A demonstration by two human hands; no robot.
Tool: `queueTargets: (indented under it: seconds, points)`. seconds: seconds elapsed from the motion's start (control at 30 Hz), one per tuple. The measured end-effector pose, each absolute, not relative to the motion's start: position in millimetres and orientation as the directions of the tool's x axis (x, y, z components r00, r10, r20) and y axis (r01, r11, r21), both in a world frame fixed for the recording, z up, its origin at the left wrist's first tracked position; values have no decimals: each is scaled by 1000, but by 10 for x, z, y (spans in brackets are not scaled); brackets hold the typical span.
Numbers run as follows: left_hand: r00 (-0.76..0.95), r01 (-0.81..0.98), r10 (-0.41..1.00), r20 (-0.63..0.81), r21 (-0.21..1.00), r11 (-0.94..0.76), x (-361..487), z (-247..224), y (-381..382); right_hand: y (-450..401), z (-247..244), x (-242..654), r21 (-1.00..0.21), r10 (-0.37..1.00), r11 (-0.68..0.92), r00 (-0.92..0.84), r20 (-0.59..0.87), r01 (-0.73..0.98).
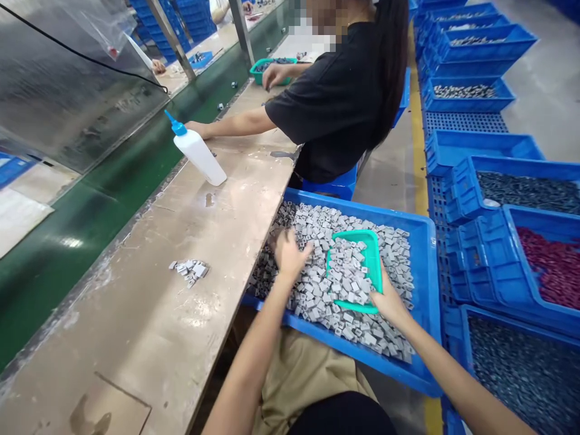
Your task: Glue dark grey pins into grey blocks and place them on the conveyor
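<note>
Head view, green basket: sits in the blue tray [428, 290] — the green basket [373, 257] is partly loaded, a heap of grey pieces [348, 269] inside and some green floor bare.
Right hand: the right hand [387, 296] grips the basket's near edge, thumb over the rim.
Left hand: the left hand [290, 257] is blurred over the loose pieces, thumb apart from half-curled fingers — whether it has any piece, I cannot tell.
Blue tray: many pieces remain outside the basket.
Table: on the table [127, 290] lies one small pile [190, 272], well apart from the tray.
</note>
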State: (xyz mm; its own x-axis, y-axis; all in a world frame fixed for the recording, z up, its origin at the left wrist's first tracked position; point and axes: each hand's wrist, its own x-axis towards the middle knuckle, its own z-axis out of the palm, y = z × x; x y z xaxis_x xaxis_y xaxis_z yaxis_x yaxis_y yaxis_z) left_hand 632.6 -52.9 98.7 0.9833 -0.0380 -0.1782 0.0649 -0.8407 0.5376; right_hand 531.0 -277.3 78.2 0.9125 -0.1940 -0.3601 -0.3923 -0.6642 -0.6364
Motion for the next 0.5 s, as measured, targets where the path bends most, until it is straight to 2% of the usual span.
queueTargets:
  seconds: [0.1, 0.17, 0.23, 0.37, 0.5]
  points:
    - [961, 268, 206, -186, 428, -863, 6594, 820, -169, -2832, 1075, 5330, -411, -227, -798, 851, -474, -442]
    - [947, 316, 263, -185, 384, -868, 6688, 715, -106, -2743, 1242, 5439, -255, -228, -878, 821, -523, -406]
    - [945, 321, 272, -181, 359, -876, 6749, 652, -146, -2573, 1334, 5621, -189, -214, -914, 821, -529, -360]
    - [948, 295, 228, -222, 345, -891, 6848, 673, -200, -2272, 1319, 5914, -211, -158, -934, 861, -483, -289]
    - [954, 210, 100, -283, 389, -897, 6721, 751, -108, -2274, 1287, 5820, -276, -51, -939, 875, -481, -206]
